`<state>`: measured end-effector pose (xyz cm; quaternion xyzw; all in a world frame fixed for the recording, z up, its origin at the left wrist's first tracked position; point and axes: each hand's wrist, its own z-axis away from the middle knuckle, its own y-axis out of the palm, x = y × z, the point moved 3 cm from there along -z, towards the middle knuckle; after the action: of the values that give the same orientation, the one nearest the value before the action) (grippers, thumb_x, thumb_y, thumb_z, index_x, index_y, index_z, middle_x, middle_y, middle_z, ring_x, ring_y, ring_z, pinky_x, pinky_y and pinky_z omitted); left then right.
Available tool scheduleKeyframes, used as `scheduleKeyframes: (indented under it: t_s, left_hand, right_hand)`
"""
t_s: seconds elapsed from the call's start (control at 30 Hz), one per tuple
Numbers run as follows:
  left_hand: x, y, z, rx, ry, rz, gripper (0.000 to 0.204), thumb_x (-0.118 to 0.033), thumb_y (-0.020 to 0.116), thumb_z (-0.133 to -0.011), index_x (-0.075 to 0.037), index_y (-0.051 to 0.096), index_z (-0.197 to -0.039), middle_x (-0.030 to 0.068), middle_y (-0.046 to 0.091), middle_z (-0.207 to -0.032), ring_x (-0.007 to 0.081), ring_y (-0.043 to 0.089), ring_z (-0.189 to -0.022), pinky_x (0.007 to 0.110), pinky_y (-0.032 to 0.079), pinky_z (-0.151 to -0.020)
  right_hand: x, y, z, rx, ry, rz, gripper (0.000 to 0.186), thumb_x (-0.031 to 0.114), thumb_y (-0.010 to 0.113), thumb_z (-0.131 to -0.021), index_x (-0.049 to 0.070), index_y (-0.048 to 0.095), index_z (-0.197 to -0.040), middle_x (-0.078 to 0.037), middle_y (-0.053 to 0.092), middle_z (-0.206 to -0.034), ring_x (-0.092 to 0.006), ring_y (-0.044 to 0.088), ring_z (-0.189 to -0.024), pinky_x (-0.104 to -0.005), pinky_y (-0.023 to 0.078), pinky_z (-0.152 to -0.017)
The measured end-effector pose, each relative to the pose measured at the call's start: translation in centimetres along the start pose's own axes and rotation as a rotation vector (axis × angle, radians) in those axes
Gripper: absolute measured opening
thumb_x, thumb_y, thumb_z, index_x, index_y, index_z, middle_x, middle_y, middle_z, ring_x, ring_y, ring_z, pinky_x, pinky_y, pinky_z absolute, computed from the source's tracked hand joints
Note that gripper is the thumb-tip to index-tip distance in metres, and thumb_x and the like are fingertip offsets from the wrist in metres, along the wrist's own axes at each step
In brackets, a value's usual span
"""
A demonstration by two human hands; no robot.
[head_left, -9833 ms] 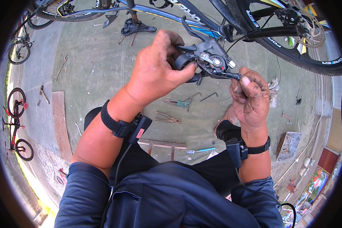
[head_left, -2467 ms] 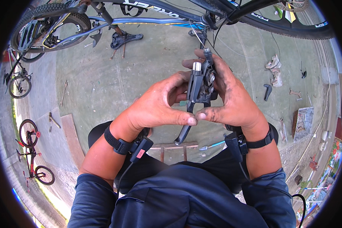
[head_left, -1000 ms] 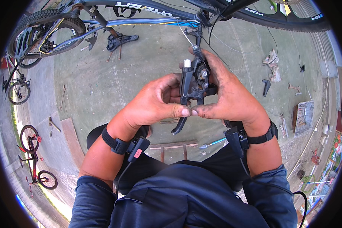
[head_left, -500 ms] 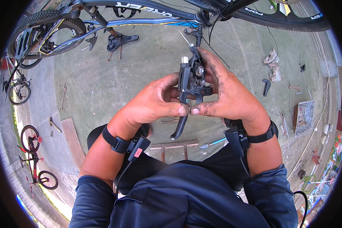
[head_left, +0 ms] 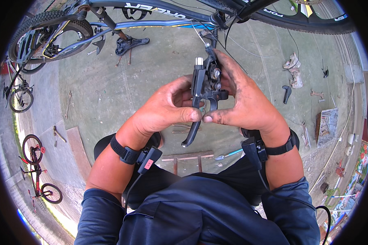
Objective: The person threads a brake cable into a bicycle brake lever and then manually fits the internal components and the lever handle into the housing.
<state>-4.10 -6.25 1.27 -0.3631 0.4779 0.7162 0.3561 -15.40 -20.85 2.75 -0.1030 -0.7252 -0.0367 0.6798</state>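
Observation:
Between my hands is a black brake and shift lever unit (head_left: 208, 81), its mechanism with silver bolts facing up, the long lever blade pointing toward me. A thin cable runs from its far end toward the bicycle frame. My left hand (head_left: 171, 102) grips the unit from the left, thumb pressed near the lever blade. My right hand (head_left: 245, 100) cups it from the right, dirty fingers along its far part and thumb beside the lever. Beneath them, partly hidden, pliers (head_left: 182, 128) lie on the green-grey floor.
A dark bicycle (head_left: 163, 22) spans the top, its saddle (head_left: 131, 44) on the floor. Around lie a tool box (head_left: 326, 126), wrenches (head_left: 317, 93), a hammer (head_left: 58, 134), a rag (head_left: 293, 71) and a blue-handled tool (head_left: 229, 154). More bicycles (head_left: 34, 151) stand at the left.
Since about ten seconds ago the unit has turned to point toward me, with both hands round its sides. In the last second it has shifted slightly, the lever blade swinging a little left.

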Motion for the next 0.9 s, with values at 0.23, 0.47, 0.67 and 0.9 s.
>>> scheduleKeyframes:
  t_s: [0.23, 0.47, 0.67, 0.9]
  left_hand:
    - [0.05, -0.40, 0.01, 0.000, 0.005, -0.014, 0.090, -0.036, 0.090, -0.065, 0.005, 0.047, -0.133, 0.0137, 0.060, -0.124, 0.0238, 0.058, -0.116, 0.039, 0.044, -0.102]
    - [-0.57, -0.39, 0.18, 0.020, -0.013, -0.048, 0.075, -0.021, 0.088, -0.072, 0.006, 0.048, -0.129, 0.0128, 0.062, -0.119, 0.0200, 0.061, -0.110, 0.037, 0.048, -0.098]
    - [-0.72, -0.42, 0.23, 0.013, -0.009, -0.075, 0.070, -0.018, 0.086, -0.073, 0.007, 0.049, -0.127, 0.0139, 0.063, -0.116, 0.0188, 0.062, -0.105, 0.036, 0.051, -0.094]
    - [-0.54, -0.05, -0.03, 0.047, 0.017, -0.004, 0.082, -0.018, 0.087, -0.072, 0.007, 0.042, -0.136, 0.0157, 0.057, -0.128, 0.0231, 0.056, -0.119, 0.038, 0.045, -0.103]
  right_hand:
    - [0.12, -0.11, -0.06, -0.049, 0.006, 0.053, 0.105, 0.016, 0.086, -0.061, 0.001, 0.029, -0.148, -0.018, 0.048, -0.138, -0.0302, 0.055, -0.121, -0.0429, 0.046, -0.104]
    - [-0.02, -0.30, 0.12, -0.060, -0.027, 0.114, 0.104, 0.016, 0.085, -0.062, 0.001, 0.029, -0.148, -0.019, 0.046, -0.139, -0.0306, 0.055, -0.121, -0.0426, 0.049, -0.102]
    - [0.01, -0.29, 0.05, -0.051, 0.027, 0.033, 0.104, 0.015, 0.085, -0.062, 0.000, 0.029, -0.148, -0.019, 0.048, -0.138, -0.0296, 0.057, -0.119, -0.0410, 0.051, -0.098]
    - [-0.03, -0.17, 0.10, -0.049, -0.010, 0.085, 0.103, 0.014, 0.086, -0.060, 0.000, 0.031, -0.146, -0.019, 0.049, -0.136, -0.0314, 0.058, -0.117, -0.0407, 0.050, -0.097]
